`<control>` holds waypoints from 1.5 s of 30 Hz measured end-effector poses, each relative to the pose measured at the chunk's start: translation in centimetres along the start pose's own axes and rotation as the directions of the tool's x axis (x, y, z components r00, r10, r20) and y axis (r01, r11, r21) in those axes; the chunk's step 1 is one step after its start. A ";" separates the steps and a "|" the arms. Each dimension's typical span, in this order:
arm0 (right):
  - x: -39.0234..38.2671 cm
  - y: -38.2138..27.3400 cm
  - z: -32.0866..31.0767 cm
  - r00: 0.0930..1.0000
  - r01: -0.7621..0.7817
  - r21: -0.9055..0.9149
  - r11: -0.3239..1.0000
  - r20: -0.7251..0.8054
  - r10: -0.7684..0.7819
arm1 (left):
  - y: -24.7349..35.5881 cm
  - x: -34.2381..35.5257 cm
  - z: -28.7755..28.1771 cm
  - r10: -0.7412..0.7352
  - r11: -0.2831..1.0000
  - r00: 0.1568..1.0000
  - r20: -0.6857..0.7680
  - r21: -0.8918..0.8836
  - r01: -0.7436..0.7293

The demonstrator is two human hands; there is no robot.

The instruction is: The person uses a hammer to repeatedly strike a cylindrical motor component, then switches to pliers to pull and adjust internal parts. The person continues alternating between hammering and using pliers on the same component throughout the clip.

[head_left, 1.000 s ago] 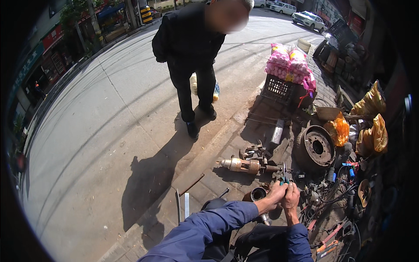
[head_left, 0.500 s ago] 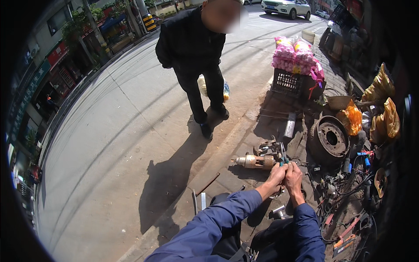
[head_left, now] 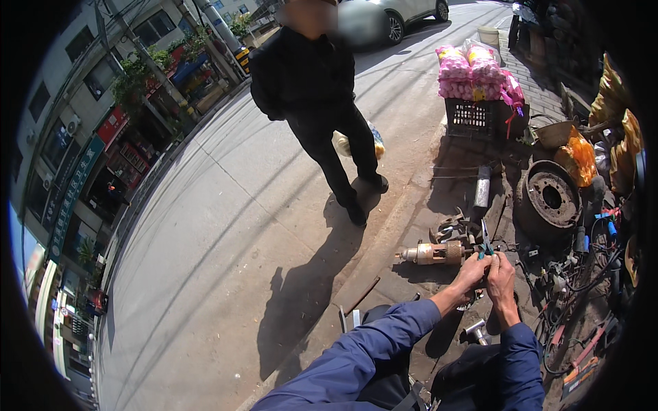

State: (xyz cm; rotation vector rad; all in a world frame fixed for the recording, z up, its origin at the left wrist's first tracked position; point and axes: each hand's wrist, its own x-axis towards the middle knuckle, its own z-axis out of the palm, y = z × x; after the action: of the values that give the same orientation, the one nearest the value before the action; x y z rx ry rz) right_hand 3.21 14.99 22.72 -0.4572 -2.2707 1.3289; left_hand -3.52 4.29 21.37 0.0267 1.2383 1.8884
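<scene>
In front of me, needle-nose pliers with teal handles point away, their jaws slightly apart. My left hand is closed around the handle end. My right hand is closed right beside it, also gripping the handles; the fingers hide most of them. Just left of my hands lies a worn, cylindrical metal tool part with a narrow nose and a knurled collar. Beyond it sit dark metal pieces. Between my forearms and knees, a shiny metal pipe-shaped piece rests on the ground.
A rusty wheel rim stands beyond my right hand, near an orange bag. Tangled cables and tools cover the right side. A black crate holds pink net bags. A person in dark clothes stands facing me.
My view has turned left, so the scene sits farther right in it. Both hands keep their hold on the pliers. A white car has come closer on the road.
</scene>
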 end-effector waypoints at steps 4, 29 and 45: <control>-0.2 0.0 -0.4 1.000 0.025 0.003 1.000 -0.009 -0.024 | -0.3 0.3 0.0 -0.017 1.000 1.000 0.022 0.017 0.017; -0.6 -0.9 -0.4 0.999 0.037 0.010 0.999 0.034 -0.037 | 0.5 -1.0 0.6 -0.014 1.000 0.998 -0.058 0.000 0.014; -0.6 -0.9 -0.4 0.999 0.029 -0.006 1.000 0.039 -0.029 | 0.6 -1.2 0.5 -0.004 1.000 0.999 -0.033 -0.013 0.003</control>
State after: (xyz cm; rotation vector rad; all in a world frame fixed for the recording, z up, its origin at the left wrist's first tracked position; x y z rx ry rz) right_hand 3.89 14.50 23.50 -0.4023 -2.3048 1.3277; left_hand -2.85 3.80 22.57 -0.0137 1.2480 1.9003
